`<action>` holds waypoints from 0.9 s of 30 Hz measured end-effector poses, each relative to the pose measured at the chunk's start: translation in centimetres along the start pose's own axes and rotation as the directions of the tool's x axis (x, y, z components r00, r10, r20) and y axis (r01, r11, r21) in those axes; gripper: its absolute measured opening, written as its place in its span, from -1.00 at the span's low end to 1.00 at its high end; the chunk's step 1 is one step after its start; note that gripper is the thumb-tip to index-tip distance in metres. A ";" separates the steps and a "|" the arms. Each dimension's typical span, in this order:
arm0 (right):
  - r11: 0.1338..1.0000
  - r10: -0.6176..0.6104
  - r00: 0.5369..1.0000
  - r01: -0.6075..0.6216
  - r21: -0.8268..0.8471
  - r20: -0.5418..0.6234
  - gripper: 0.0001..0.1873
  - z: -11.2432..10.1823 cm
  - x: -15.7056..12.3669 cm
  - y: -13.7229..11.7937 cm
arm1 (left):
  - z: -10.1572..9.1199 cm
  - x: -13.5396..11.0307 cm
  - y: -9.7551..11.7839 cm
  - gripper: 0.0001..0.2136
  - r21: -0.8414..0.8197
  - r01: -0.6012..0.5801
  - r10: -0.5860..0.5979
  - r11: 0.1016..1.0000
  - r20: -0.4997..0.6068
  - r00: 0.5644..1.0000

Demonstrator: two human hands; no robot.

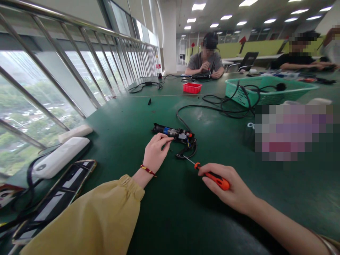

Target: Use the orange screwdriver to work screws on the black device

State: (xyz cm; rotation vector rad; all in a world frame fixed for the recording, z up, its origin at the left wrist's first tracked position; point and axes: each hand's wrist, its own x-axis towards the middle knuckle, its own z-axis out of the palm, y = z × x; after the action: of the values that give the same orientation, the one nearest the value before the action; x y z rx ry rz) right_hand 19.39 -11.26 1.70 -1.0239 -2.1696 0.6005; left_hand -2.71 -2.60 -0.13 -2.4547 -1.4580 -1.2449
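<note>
Two bare hands rest well apart on a wide green table. From the lower left, an arm in a yellow sleeve reaches up the tabletop. Its left hand shows its back, fingers loosely stretched and closed on nothing, the fingertips touching the near side of an opened black device lying flat near the table's middle. The right hand comes in bare-armed from the lower right, curled tight around the orange handle of a screwdriver, whose thin shaft points up-left toward the device's looped cable end. Whether the tip touches it cannot be told. A pixelated block hides things at right, and the device's inner parts are too small to make out.
</note>
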 end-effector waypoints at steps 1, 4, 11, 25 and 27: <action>1.000 -0.008 0.998 0.006 0.030 0.064 -0.87 0.2 0.1 0.0 | 0.4 0.3 0.0 -0.85 -0.036 0.011 -0.013 0.999 -0.048 0.999; 0.998 -0.025 0.985 0.015 0.060 0.171 -0.84 0.5 0.4 0.0 | 1.5 1.1 -0.3 -0.90 -0.117 0.040 -0.057 0.992 -0.143 0.988; 0.999 -0.003 0.976 -0.008 0.052 0.218 -0.83 0.5 0.2 0.1 | 2.1 1.8 -1.3 -0.92 -0.101 0.009 -0.025 0.995 -0.158 0.987; 1.000 -0.004 0.970 0.000 0.014 0.245 -0.82 0.3 0.4 -0.1 | 1.8 1.9 -1.3 -0.89 0.080 -0.026 0.034 0.996 -0.101 0.994; 1.000 -0.003 0.969 0.000 0.011 0.247 -0.82 0.3 0.3 -0.1 | 1.8 1.9 -1.4 -0.89 0.088 -0.036 0.043 0.995 -0.079 0.996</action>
State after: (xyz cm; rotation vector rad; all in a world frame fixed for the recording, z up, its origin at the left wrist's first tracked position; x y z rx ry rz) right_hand 18.98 -11.13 1.67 -0.9849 -2.3785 0.7740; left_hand -2.14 0.27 -0.63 -2.3379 -1.4049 -1.2307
